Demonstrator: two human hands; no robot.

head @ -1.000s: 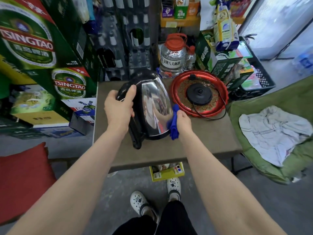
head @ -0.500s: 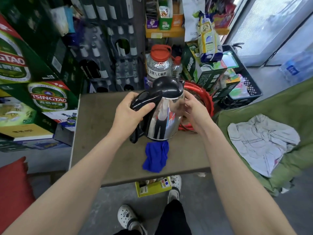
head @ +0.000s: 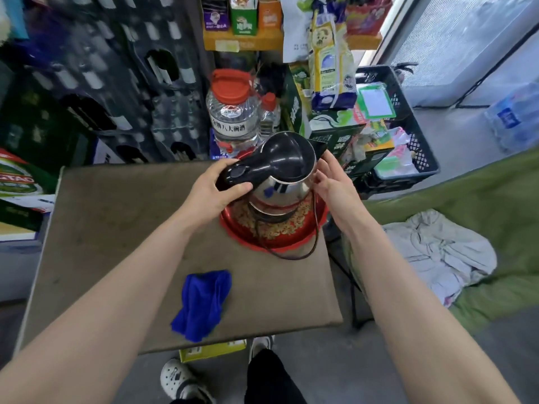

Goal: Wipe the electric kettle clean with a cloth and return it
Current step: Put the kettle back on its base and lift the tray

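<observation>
Daylit interior, wide-angle head view with edge distortion and motion blur.
Soft daylight enters from the window (head: 455, 39) at upper right, leaving that corner pale and washed out; the stacked crates (head: 96, 83) at upper left are dim and smeared by blur. The kettle (head: 284, 176) shows small bright reflections on its steel wall. Shadows on the table (head: 116, 228) are faint and diffuse. Straight lines bow towards the frame edges.

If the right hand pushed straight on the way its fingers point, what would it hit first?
The right hand points up and left; its fingers already seem to touch the kettle, so its steel wall comes first, though contact is hard to confirm.
</observation>
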